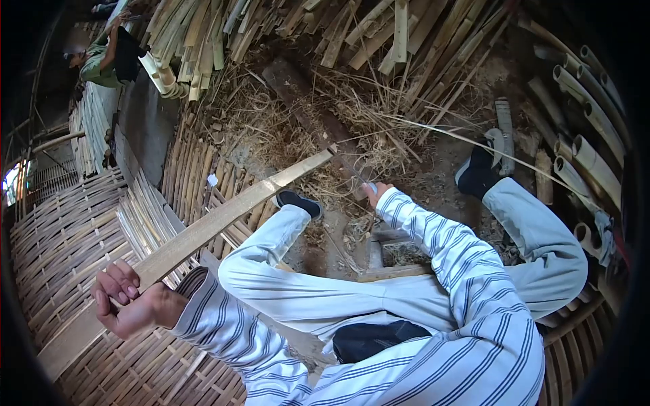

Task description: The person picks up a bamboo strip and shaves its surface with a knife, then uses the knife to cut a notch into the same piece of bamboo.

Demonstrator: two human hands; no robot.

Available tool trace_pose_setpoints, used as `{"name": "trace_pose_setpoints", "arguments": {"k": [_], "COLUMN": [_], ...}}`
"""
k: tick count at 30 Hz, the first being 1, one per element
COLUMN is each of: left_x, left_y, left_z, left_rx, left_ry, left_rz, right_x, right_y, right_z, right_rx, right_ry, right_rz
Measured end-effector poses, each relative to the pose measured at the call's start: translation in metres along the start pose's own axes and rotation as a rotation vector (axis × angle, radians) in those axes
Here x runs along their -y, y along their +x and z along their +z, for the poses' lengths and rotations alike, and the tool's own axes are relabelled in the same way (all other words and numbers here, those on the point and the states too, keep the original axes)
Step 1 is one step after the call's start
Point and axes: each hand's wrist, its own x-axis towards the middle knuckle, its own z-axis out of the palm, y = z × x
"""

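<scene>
A long, flat bamboo strip (pixel 223 208) slants across the view from the lower left to a wooden beam (pixel 342 139) on the ground. My left hand (pixel 139 301) is closed at the near part of the strip, fingers curled against it. Close to the strip's far end, my right hand (pixel 381 193) is closed around the handle of a knife (pixel 359 174); its thin blade points toward the beam and is partly hard to make out. Curly bamboo shavings (pixel 271 125) surround the beam.
Split bamboo pieces (pixel 406 40) are heaped at the back. Bamboo poles (pixel 589 135) lean at the right. Woven bamboo panels (pixel 68 237) lie at the left. A person (pixel 105 61) is at the upper left. A small wooden frame (pixel 396 271) lies between my legs.
</scene>
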Motion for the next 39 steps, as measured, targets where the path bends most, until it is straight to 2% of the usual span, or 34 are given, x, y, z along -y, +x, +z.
{"name": "trace_pose_setpoints", "arguments": {"k": [3, 6, 7, 8, 10, 11, 12, 13, 14, 16, 18, 19, 20, 22, 23, 24, 25, 28, 32, 35, 37, 39], "left_x": [0.000, 0.003, 0.006, 0.006, 0.004, 0.004, 0.004, 0.006, 0.004, 0.007, 0.008, 0.009, 0.008, 0.004, 0.003, 0.004, 0.005, 0.001, -0.002, 0.000, 0.002, 0.000], "left_y": [0.001, 0.002, 0.004, 0.007, 0.010, 0.011, 0.011, 0.010, 0.010, 0.009, 0.009, 0.011, 0.013, 0.012, 0.013, 0.012, 0.016, 0.006, 0.003, 0.005, 0.006, 0.003], "left_z": [-0.007, -0.007, -0.006, -0.005, -0.009, -0.008, -0.006, -0.004, -0.005, -0.005, -0.010, -0.012, -0.012, -0.008, -0.009, -0.011, -0.019, -0.003, -0.002, -0.005, -0.010, -0.004], "left_rx": [0.062, 0.081, 0.072, 0.062, 0.079, 0.086, 0.096, 0.050, 0.041, 0.003, 0.034, 0.035, 0.037, 0.022, 0.041, 0.056, 0.166, 0.069, 0.056, 0.031, 0.058, 0.060], "left_ry": [-0.021, -0.010, -0.003, 0.002, -0.023, -0.038, -0.041, -0.004, 0.020, 0.042, 0.054, 0.067, 0.076, 0.083, 0.055, 0.025, -0.115, -0.003, -0.030, -0.030, -0.025, 0.009], "left_rz": [-0.001, -0.002, -0.002, -0.001, -0.027, -0.035, -0.051, -0.023, -0.034, -0.038, -0.032, -0.029, -0.022, -0.041, -0.054, -0.066, -0.102, -0.032, -0.070, -0.071, -0.065, -0.047], "right_x": [0.003, -0.006, -0.011, -0.025, -0.059, -0.035, -0.028, -0.024, 0.008, 0.060, 0.094, 0.092, 0.063, 0.020, -0.024, -0.035, -0.028, -0.006, -0.006, 0.039, 0.082, 0.088], "right_y": [-0.007, 0.007, 0.007, 0.028, 0.058, 0.044, 0.039, 0.033, 0.009, -0.027, -0.058, -0.060, -0.043, -0.037, 0.003, 0.016, 0.006, -0.005, 0.013, -0.026, -0.063, -0.069], "right_z": [0.008, 0.006, 0.000, -0.001, -0.011, -0.020, -0.023, -0.022, -0.039, -0.059, -0.081, -0.081, -0.048, -0.030, 0.016, 0.026, 0.023, 0.007, -0.011, -0.055, -0.090, -0.091], "right_rx": [0.036, 0.126, 0.317, 0.406, 0.551, 0.338, 0.138, 0.074, 0.012, 0.001, -0.093, -0.054, 0.011, 0.018, 0.184, 0.183, 0.156, 0.160, 0.208, 0.046, -0.029, -0.038], "right_ry": [0.045, 0.242, 0.578, 0.747, 0.880, 0.462, 0.132, 0.115, 0.098, 0.251, 0.317, 0.297, 0.431, 0.079, -0.251, -0.228, -0.228, -0.097, -0.071, 0.158, 0.263, 0.341], "right_rz": [0.027, -0.076, 0.236, 0.536, 0.550, 0.361, -0.174, -0.291, -0.403, -0.378, -0.582, -0.597, -0.555, -0.361, -0.025, 0.059, 0.077, 0.149, 0.024, -0.350, -0.485, -0.561]}}
